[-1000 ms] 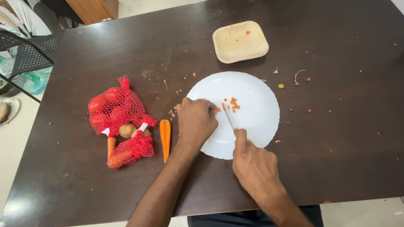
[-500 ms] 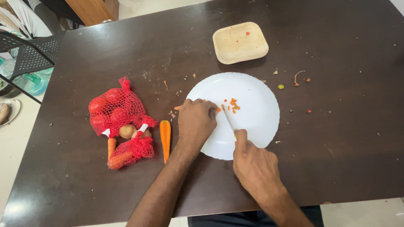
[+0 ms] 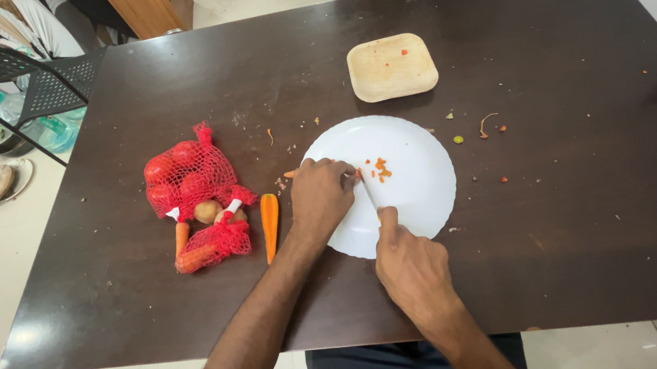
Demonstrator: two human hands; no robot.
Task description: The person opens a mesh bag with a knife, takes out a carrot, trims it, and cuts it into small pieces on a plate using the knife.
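Observation:
My left hand presses a carrot down on the left side of a white plate; only the carrot's tip pokes out past my fingers. My right hand grips a knife, and its blade meets the carrot's cut end just beside my left fingers. A few small orange carrot bits lie on the plate beyond the blade.
A whole carrot lies left of the plate. Red net bags hold tomatoes, potatoes and a carrot. A square tan tray sits at the back. Scraps dot the dark table. Another person sits at the top left.
The knife has shifted slightly along the carrot's end and my right hand has moved a little towards the plate. My left hand has barely moved.

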